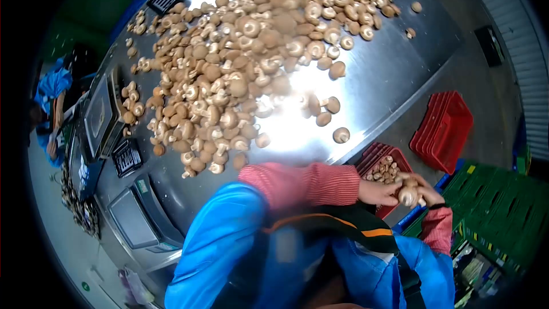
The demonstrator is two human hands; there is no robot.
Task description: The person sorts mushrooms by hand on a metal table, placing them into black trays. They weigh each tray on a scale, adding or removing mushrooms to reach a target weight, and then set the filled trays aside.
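My left hand (378, 193) and my right hand (429, 193) meet at the right side of the head view, over a red crate. Between them is a small bunch of brown-capped mushrooms (408, 197), one with its pale underside showing. Fingers of both hands are closed round this bunch; how many mushrooms each one grips is partly hidden. Smaller mushrooms (384, 169) lie inside the red crate (369, 154) just beyond my hands. A large heap of mushrooms (223, 74) spreads over the steel table (400, 63).
Stacked red crates (443, 131) stand on the floor to the right, near green crates (497, 200). Scales (140, 217) and small black trays (127, 157) sit along the table's left side. A person in blue (52, 88) is at the far left.
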